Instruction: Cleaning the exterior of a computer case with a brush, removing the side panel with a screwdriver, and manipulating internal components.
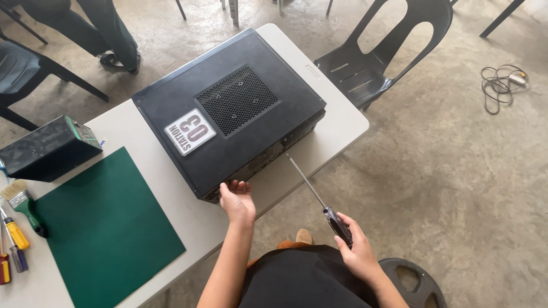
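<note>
- We see our left hand (237, 201) resting on the near corner of the black computer case (228, 111), fingers spread loosely over its edge, touching rather than clenching
- Our right hand (357, 248) is wrapped around the dark handle of a long screwdriver (318, 197); the thin metal shaft runs up and to the left, and its tip sits just at the case's near side panel
- The computer case lies flat on the white table (337, 128), turned at an angle, with a square perforated vent in the middle of its top
- Beside that vent, toward the near left, a square white sticker (190, 132) carries dark printing; it sits skewed to the case edges
- A green mat (105, 228) lies on the table to the left of the case, apart from it
- Above the mat stands a small dark box (48, 148) with a greenish end face, perhaps labelled, though it is too small for us to tell
- At the left edge a paintbrush (23, 202) and some yellow-handled tools (14, 236) are partly cut off by the frame
- Black plastic chairs (379, 57) stand beyond the table, and a coiled cable (502, 85) lies on the concrete floor to the right
- Another person's legs (108, 31) show at the top left, the rest out of view
</note>
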